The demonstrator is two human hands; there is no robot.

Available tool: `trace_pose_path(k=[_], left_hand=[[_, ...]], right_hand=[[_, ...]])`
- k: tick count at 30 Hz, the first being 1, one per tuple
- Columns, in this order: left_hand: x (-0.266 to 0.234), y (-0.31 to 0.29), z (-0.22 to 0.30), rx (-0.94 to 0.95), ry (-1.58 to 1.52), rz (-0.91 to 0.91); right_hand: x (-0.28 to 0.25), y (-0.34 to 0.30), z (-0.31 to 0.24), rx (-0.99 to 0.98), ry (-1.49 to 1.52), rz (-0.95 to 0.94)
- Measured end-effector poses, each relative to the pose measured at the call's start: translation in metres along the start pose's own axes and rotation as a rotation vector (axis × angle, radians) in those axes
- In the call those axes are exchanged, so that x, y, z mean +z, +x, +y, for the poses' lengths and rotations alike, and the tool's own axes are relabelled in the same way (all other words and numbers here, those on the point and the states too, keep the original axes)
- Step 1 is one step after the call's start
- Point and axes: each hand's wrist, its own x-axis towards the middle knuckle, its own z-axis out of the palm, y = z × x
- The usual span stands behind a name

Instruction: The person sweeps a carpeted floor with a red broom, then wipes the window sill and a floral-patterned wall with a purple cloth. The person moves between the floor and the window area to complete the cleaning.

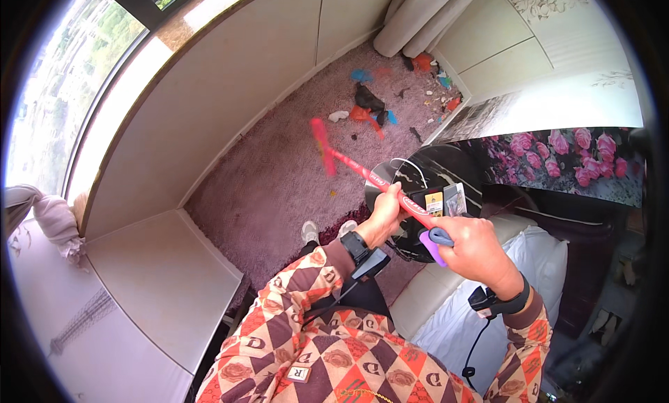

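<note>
broom head [322, 146]: motion-blurred, shape unclear
handle end: hidden inside right hand [476, 247]
floor litter [380, 110]: too small to identify

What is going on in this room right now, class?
A person in a patterned orange jumper holds a long red-handled tool with both hands: the left hand grips the shaft, the right hand grips the grey and purple end. Its pink head, blurred, points at the mauve carpet. Small colourful litter lies scattered in the far corner by the curtain.
</note>
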Motion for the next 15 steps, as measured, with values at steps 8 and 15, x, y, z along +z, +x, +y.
trace_pose_path(k=[8,15], left_hand=[[-0.072,0.055,-0.046,-0.144,-0.134,0.055],[0.011,0.051,-0.002,0.077,-0.038,-0.225]], right_hand=[[0.063,0.003,0.021,-0.072,-0.261,-0.078],[0.041,-0.014,0.02,-0.183,-0.346,0.11]])
